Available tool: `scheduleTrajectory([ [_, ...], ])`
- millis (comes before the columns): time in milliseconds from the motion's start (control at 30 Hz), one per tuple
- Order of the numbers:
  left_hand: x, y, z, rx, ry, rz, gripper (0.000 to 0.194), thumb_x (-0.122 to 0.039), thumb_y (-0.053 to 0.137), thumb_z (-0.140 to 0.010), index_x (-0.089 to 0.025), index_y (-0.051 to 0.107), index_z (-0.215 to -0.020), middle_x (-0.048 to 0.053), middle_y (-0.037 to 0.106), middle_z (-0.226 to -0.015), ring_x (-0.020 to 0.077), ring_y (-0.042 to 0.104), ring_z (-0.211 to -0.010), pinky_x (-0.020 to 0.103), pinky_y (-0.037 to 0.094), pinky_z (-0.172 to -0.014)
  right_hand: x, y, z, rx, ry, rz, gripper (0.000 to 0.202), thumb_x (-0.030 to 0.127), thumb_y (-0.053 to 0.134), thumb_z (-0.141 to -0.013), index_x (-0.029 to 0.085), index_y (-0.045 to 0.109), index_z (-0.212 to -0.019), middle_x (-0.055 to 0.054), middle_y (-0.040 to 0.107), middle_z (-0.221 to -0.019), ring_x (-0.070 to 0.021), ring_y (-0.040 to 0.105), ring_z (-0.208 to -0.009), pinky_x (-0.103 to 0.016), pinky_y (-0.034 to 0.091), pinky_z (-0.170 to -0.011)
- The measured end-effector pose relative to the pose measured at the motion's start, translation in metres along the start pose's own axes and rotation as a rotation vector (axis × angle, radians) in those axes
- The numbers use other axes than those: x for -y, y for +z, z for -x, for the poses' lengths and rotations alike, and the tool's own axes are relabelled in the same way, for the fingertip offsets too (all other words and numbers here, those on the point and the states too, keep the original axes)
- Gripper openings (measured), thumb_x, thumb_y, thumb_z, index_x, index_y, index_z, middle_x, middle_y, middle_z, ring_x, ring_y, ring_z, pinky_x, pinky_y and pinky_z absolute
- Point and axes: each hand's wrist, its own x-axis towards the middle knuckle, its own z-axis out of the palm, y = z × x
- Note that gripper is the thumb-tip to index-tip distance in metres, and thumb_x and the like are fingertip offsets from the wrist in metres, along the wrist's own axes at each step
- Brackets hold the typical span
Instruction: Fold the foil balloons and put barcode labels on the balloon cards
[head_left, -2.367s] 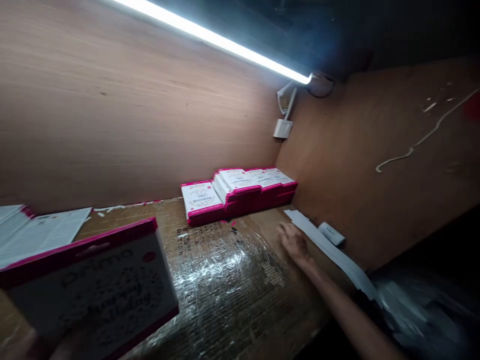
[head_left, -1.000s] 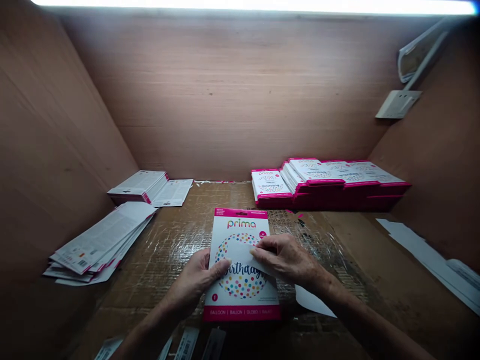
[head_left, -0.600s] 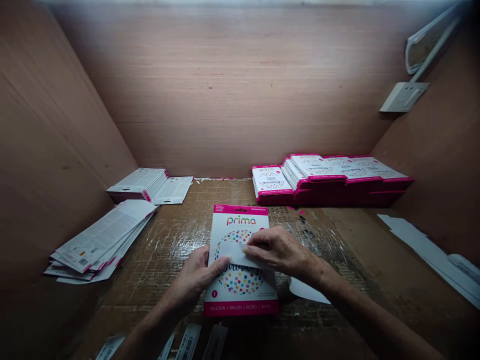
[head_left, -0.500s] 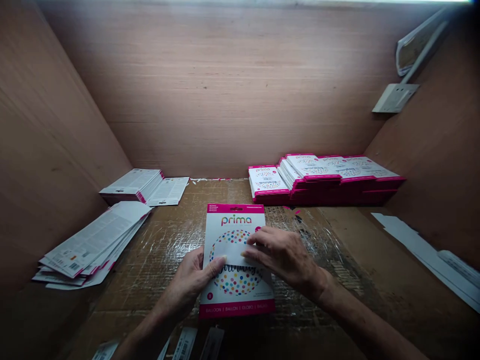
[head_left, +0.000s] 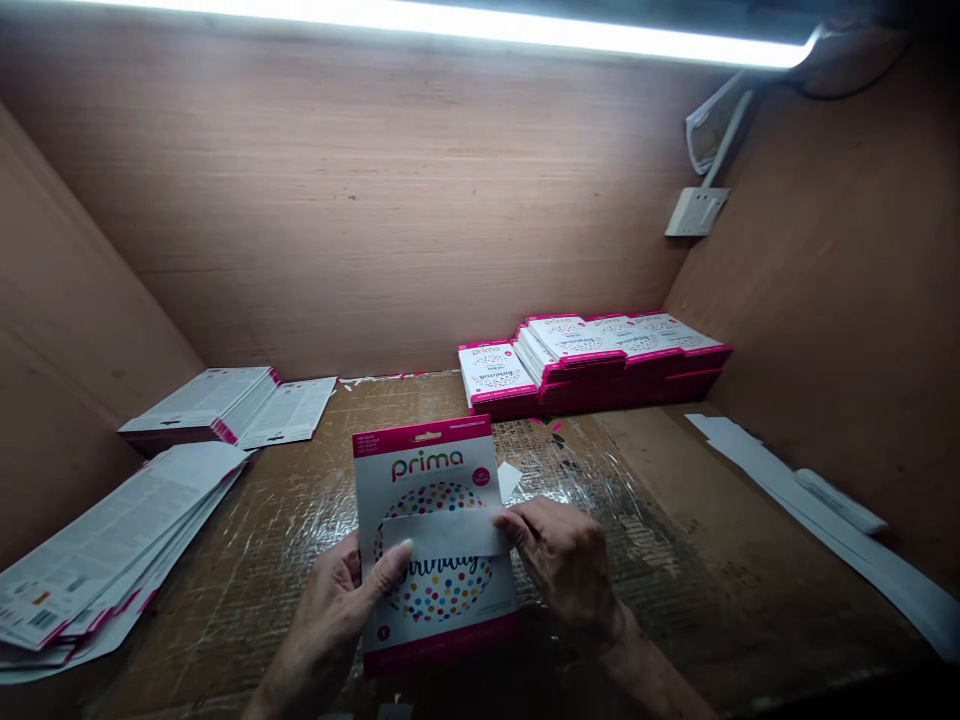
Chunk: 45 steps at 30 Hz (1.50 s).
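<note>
A white and pink balloon packet (head_left: 439,600) with coloured dots and the word "prima" is held up in front of me. My left hand (head_left: 337,600) grips its left edge, thumb on the front face. Across the middle of the packet lies a blank white strip (head_left: 446,535), covering part of the printed design. The fingers of my right hand (head_left: 559,555) pinch the strip's right end, at the packet's right edge. A small white pointed piece (head_left: 509,481) shows just behind the packet on that side.
Stacked packets (head_left: 592,360) stand at the back right. A back-left stack (head_left: 202,400) and fanned-out cards (head_left: 112,550) lie on the left. Long white strips (head_left: 825,520) lie along the right wall, below a wall socket (head_left: 696,212). A lit tube (head_left: 450,22) crosses the top.
The view has shifted up and to the right, bringing the lamp in. My right hand has moved from the packet's middle to its right edge, and the strip now shows stretched across the front.
</note>
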Motion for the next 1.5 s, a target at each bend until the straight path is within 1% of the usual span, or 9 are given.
scheduleTrajectory([
  [133, -0.002, 0.004, 0.000, -0.009, 0.000, -0.037, 0.048, -0.039, 0.080, -0.068, -0.011, 0.066, -0.104, 0.011, 0.078, -0.087, 0.0310, 0.074, -0.076, 0.037, 0.062, -0.063, 0.005, -0.001, 0.000, 0.190, 0.151, -0.200, 0.046, 0.047, 0.043, -0.097, 0.017, 0.068, -0.074, -0.004, 0.065, -0.066, -0.0126, 0.056, -0.059, -0.024, 0.035, -0.055],
  [267, -0.003, 0.004, 0.000, -0.026, 0.005, -0.066, 0.047, -0.041, 0.081, -0.066, -0.013, 0.067, -0.102, 0.010, 0.079, -0.086, 0.0314, 0.074, -0.076, 0.037, 0.062, -0.062, 0.004, 0.004, -0.003, 0.098, 0.148, -0.141, 0.047, 0.049, 0.038, -0.098, 0.017, 0.071, -0.089, -0.008, 0.069, -0.078, -0.0159, 0.061, -0.068, -0.025, 0.039, -0.062],
  [400, 0.000, 0.005, 0.000, -0.054, 0.011, -0.069, 0.047, -0.041, 0.081, -0.067, -0.014, 0.066, -0.102, 0.009, 0.079, -0.085, 0.0314, 0.075, -0.075, 0.036, 0.062, -0.061, 0.000, 0.013, -0.005, -0.021, 0.213, -0.073, 0.060, 0.065, 0.036, -0.091, 0.015, 0.069, -0.095, -0.009, 0.066, -0.080, -0.0166, 0.061, -0.068, -0.024, 0.039, -0.058],
  [533, 0.005, 0.001, 0.000, -0.073, 0.028, -0.118, 0.046, -0.044, 0.080, -0.068, -0.015, 0.065, -0.100, 0.009, 0.079, -0.085, 0.0316, 0.075, -0.076, 0.035, 0.063, -0.060, -0.001, 0.018, -0.002, 0.034, 0.238, -0.101, 0.060, 0.063, 0.038, -0.092, 0.017, 0.063, -0.063, -0.003, 0.058, -0.058, -0.0115, 0.049, -0.051, -0.023, 0.032, -0.050],
  [700, 0.007, -0.004, -0.003, -0.081, 0.041, -0.181, 0.043, -0.049, 0.080, -0.064, -0.016, 0.065, -0.088, 0.008, 0.079, -0.080, 0.0320, 0.074, -0.073, 0.036, 0.063, -0.060, 0.007, 0.018, 0.002, 0.070, 0.303, -0.316, 0.050, 0.052, 0.041, -0.096, 0.016, 0.071, -0.079, -0.006, 0.065, -0.071, -0.0156, 0.057, -0.065, -0.025, 0.040, -0.060],
  [867, 0.008, -0.007, -0.005, -0.118, 0.078, -0.187, 0.041, -0.048, 0.081, -0.064, -0.017, 0.068, -0.089, 0.006, 0.079, -0.081, 0.0316, 0.074, -0.074, 0.036, 0.063, -0.062, 0.015, 0.015, -0.001, 0.221, 0.608, -0.938, 0.040, 0.055, 0.065, -0.081, 0.017, 0.072, -0.092, -0.006, 0.072, -0.086, -0.0218, 0.066, -0.084, -0.028, 0.051, -0.071],
  [967, 0.011, -0.010, -0.007, -0.085, 0.091, -0.228, 0.043, -0.049, 0.080, -0.064, -0.017, 0.070, -0.089, 0.007, 0.079, -0.085, 0.0324, 0.074, -0.078, 0.037, 0.063, -0.066, 0.015, 0.014, -0.004, 0.291, 0.699, -1.127, 0.039, 0.053, 0.073, -0.073, 0.016, 0.072, -0.087, -0.005, 0.073, -0.083, -0.0216, 0.067, -0.081, -0.030, 0.052, -0.072],
  [1267, 0.007, 0.006, 0.004, -0.031, 0.047, -0.156, 0.042, -0.045, 0.079, -0.068, -0.014, 0.069, -0.094, 0.009, 0.078, -0.085, 0.0305, 0.073, -0.075, 0.033, 0.060, -0.059, 0.009, 0.010, -0.008, 0.515, 0.780, -1.207, 0.037, 0.045, 0.085, -0.059, 0.013, 0.074, -0.075, -0.004, 0.073, -0.074, -0.0158, 0.067, -0.064, -0.028, 0.054, -0.062],
  [1500, 0.008, 0.008, 0.003, 0.080, -0.025, -0.069, 0.041, -0.042, 0.078, -0.070, -0.014, 0.069, -0.098, 0.010, 0.078, -0.087, 0.0304, 0.073, -0.078, 0.036, 0.060, -0.064, 0.006, 0.001, -0.008, 0.590, 0.729, -1.219, 0.035, 0.047, 0.079, -0.068, 0.013, 0.074, -0.078, -0.004, 0.073, -0.075, -0.0153, 0.068, -0.065, -0.027, 0.054, -0.064],
])
